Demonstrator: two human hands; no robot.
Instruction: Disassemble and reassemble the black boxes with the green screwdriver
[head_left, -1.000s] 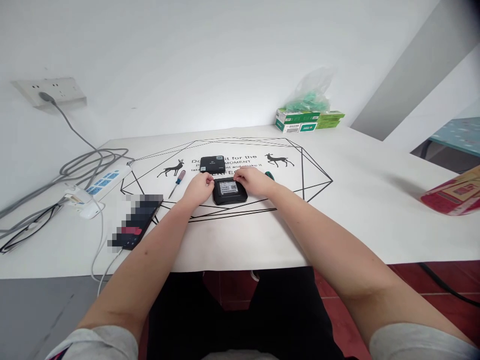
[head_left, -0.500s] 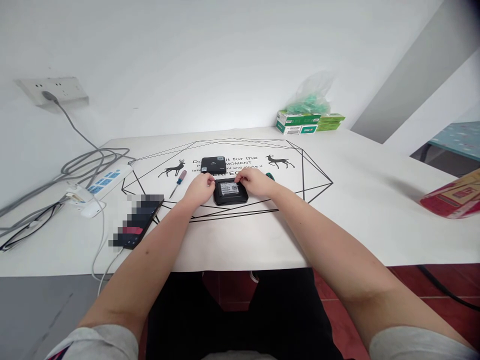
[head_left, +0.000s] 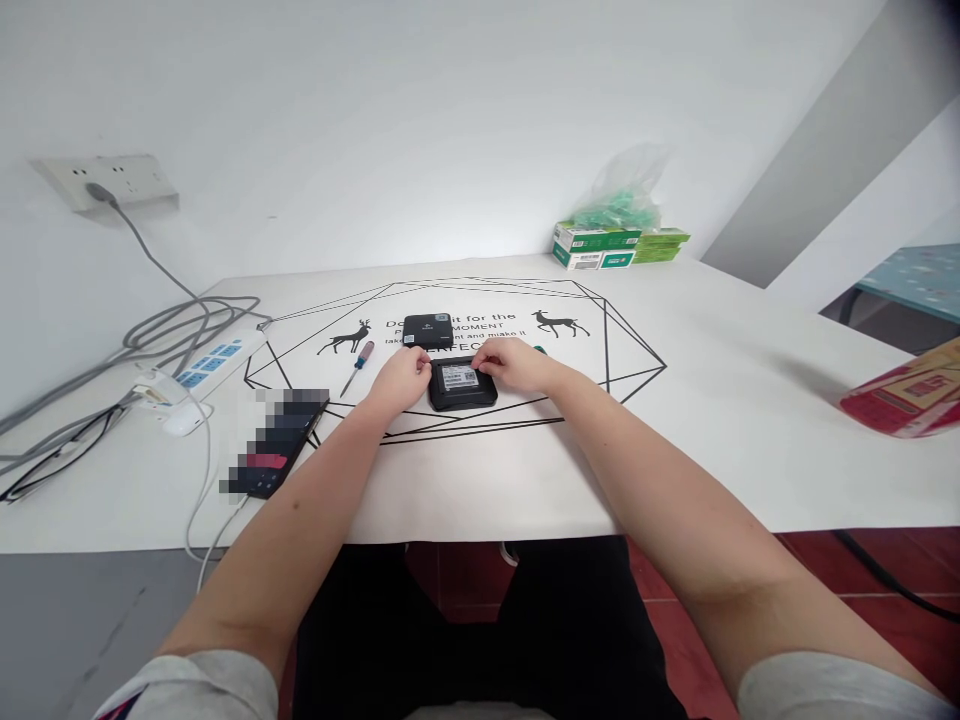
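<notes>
A black square device (head_left: 463, 397) with a white label on its upper face lies on the white table. My left hand (head_left: 403, 377) is closed at the device's upper left corner, fingertips pinched together. My right hand (head_left: 512, 364) has its fingers closed over the device's upper right part, at the edge of the label; whatever is between them is too small to make out. Just behind the device rests a second black square box (head_left: 427, 328). A screwdriver (head_left: 358, 368) with a red and blue handle lies left of my left hand. A green handle (head_left: 540, 351) shows partly behind my right hand.
At the left are a phone (head_left: 289, 440) on a cable, a power strip (head_left: 221, 362) and coiled grey cables (head_left: 161, 325). Green and white boxes (head_left: 596, 248) under a plastic bag (head_left: 622, 200) stand at the back. A red package (head_left: 907, 395) sits at the right.
My right hand has shifted very slightly to the right along the device. Little else differs.
</notes>
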